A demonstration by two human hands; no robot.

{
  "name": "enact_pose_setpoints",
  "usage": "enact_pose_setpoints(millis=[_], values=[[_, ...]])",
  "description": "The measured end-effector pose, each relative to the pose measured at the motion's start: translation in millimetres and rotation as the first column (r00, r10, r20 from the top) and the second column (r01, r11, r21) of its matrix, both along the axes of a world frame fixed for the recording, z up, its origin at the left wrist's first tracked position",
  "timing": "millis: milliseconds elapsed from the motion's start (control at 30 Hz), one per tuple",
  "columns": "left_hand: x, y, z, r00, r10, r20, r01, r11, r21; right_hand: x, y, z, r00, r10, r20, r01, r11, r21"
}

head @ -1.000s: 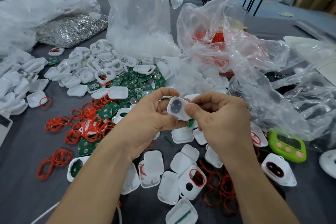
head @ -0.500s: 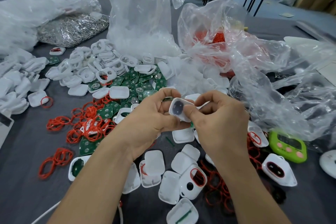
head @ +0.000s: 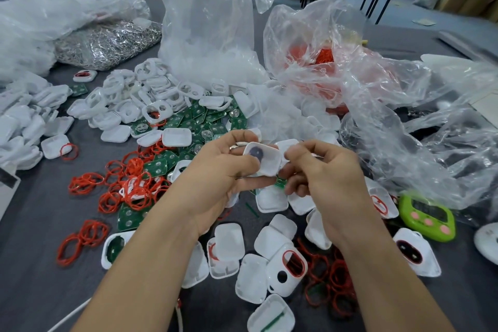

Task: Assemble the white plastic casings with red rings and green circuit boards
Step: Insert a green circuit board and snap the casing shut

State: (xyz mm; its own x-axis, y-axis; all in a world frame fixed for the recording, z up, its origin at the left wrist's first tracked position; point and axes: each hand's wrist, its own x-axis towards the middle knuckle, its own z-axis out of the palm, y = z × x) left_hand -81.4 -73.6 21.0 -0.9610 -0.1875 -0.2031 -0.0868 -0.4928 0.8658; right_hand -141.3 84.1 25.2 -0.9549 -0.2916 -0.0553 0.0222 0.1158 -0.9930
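while both hands are hovering above the grey table (head: 32,224), the left hand (head: 223,172) is gripping a white casing (head: 262,163), fingers curling behind it and thumb lying on its face below a dark round opening. the right hand (head: 331,178) is curling its fingers, thumb tip touching the casing's right edge; whether it is pinching anything cannot be told.

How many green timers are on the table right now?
1. The green timer lies on the table near its right edge, right of the right forearm, just in front of the crumpled clear plastic bags. Others could be hidden under the bags.
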Motion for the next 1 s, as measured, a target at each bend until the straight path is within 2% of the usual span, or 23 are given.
enact_pose_setpoints(millis=[100,200,400,533,633,1000], values=[[-0.5,0.0,-0.6,1.0,0.008,0.004,-0.008,1.0,-0.022,3.2,-3.7,-4.8,0.997,0.063,-0.04,-0.06,0.995,0.076],[-0.6,1.9,0.2,1.0,0.014,0.012,-0.013,0.997,-0.082,6.1,-6.5,-7.7,0.993,0.039,-0.108,-0.027,0.994,0.11],[1.2,6.8,-0.2,0.998,0.036,0.049,-0.024,0.973,-0.228,6.4,-5.3,-6.7,0.99,-0.021,-0.143,0.038,0.992,0.117],[2.3,6.5,1.0,0.998,0.029,0.061,-0.008,0.947,-0.321,6.3,-4.4,-6.7,0.973,-0.031,-0.23,0.081,0.974,0.213],[2.1,7.0,1.4,0.997,0.036,0.07,-0.011,0.944,-0.33,7.7,-5.8,-6.6,0.96,-0.045,-0.277,0.122,0.956,0.268],[1.5,8.9,3.9,0.995,0.048,0.092,-0.017,0.952,-0.307,11.7,-9.7,-5.8,0.95,-0.105,-0.294,0.187,0.945,0.267]])
